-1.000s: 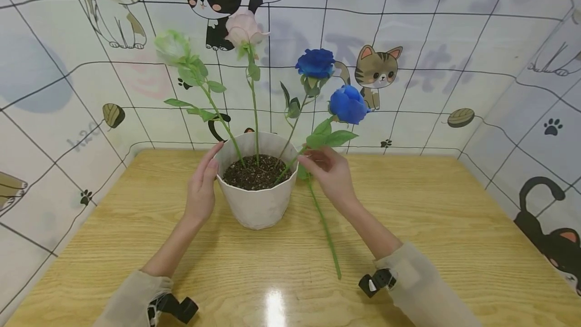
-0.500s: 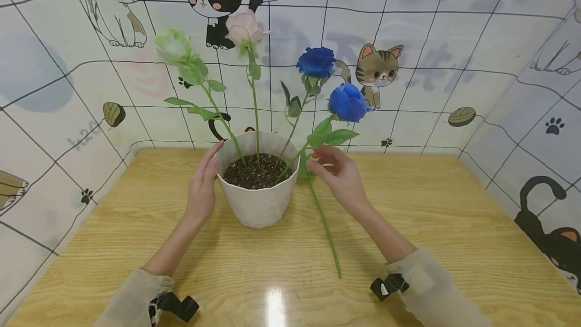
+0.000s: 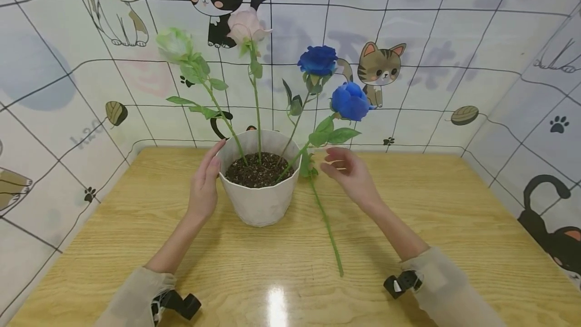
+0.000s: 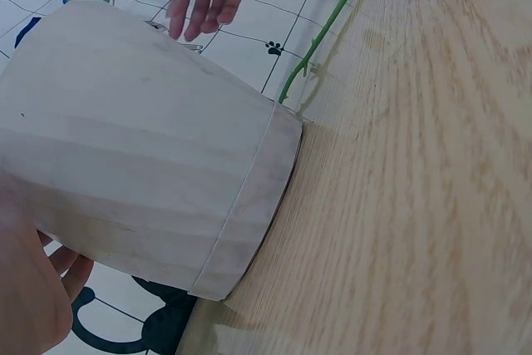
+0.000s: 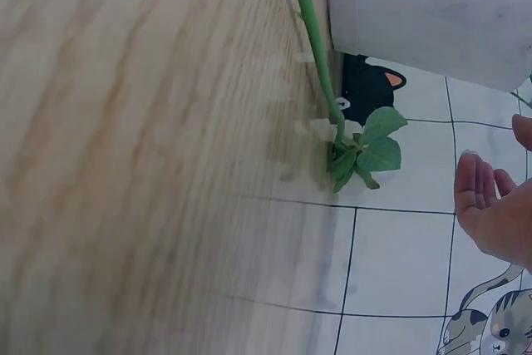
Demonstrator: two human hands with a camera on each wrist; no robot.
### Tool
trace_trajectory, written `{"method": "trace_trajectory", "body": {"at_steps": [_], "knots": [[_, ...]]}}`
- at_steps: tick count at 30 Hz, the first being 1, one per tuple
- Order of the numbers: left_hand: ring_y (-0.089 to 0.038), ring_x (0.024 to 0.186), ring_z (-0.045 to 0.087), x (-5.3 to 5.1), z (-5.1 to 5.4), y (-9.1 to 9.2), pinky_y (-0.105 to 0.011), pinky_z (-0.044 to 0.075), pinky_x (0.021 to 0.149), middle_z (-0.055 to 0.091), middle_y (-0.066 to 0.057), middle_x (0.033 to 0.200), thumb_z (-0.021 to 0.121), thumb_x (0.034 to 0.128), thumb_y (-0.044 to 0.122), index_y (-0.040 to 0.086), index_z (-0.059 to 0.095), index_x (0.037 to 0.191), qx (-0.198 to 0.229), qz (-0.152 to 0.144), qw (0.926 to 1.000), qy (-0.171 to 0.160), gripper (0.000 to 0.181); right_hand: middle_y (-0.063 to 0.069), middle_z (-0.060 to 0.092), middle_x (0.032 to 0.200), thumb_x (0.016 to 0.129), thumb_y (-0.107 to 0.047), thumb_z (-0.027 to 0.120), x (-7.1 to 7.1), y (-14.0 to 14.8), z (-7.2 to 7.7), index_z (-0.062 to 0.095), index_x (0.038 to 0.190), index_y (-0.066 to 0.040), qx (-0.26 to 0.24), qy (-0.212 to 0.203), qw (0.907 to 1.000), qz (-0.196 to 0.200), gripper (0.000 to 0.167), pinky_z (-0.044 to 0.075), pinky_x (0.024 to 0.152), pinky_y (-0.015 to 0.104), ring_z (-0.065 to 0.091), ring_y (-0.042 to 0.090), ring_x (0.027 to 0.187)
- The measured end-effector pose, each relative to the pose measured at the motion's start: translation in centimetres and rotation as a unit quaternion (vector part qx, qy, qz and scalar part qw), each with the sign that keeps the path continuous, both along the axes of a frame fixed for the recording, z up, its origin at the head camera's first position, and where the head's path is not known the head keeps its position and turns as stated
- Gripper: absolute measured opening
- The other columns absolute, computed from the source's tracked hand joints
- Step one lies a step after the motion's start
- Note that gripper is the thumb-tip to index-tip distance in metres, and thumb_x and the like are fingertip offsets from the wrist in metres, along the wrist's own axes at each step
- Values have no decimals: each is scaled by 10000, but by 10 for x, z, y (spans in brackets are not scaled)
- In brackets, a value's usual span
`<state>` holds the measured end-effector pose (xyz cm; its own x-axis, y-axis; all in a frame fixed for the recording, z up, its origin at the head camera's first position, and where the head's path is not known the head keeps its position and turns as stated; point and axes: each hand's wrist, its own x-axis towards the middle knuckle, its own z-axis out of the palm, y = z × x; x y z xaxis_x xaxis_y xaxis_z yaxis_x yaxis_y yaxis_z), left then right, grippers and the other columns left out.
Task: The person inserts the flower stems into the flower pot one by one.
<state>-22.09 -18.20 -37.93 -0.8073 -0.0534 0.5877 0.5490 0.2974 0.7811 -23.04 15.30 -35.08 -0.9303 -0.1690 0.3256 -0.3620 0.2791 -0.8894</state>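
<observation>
My left hand rests with extended fingers along the left side of a white flowerpot. Dark soil in the pot bears several rose stems: a pale green rose, a pale pink rose, a dark blue rose and a brighter blue rose leaning right over the rim. Just right of that leaning stem and apart from it, my right hand hovers with loosely bent fingers, holding nothing. In the left wrist view, the pot hides part of the left hand.
A loose green stem lies on the wooden table, right of the pot, with leaves at its far end. A white wall sheet with printed cats stands behind the table.
My right hand has let go of the leaning blue rose's stem and moved right, away from it. The left hand stays at the pot. The roses hold nearly the same positions.
</observation>
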Motion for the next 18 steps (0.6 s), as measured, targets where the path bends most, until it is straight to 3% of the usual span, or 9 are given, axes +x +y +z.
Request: {"method": "trace_trajectory", "body": {"at_steps": [9,18], "knots": [[-173,1423,386,0,0,0,-469,312,1157,469,-1,1541,342,1102,266,141,492,1505,19,-8,10000,3,448,217,606,1225,1010,-204,642,-5,14,-9,529,1355,46,315,-690,9971,-37,441,560,875,409,597,461,1102],[-192,1416,401,1,0,0,-480,329,1146,473,3,1537,346,1102,255,142,496,1503,34,-1,10000,6,442,248,600,1249,1023,-255,611,-8,24,-20,473,1408,97,776,-1406,9870,43,539,548,901,452,635,373,1046]]}}
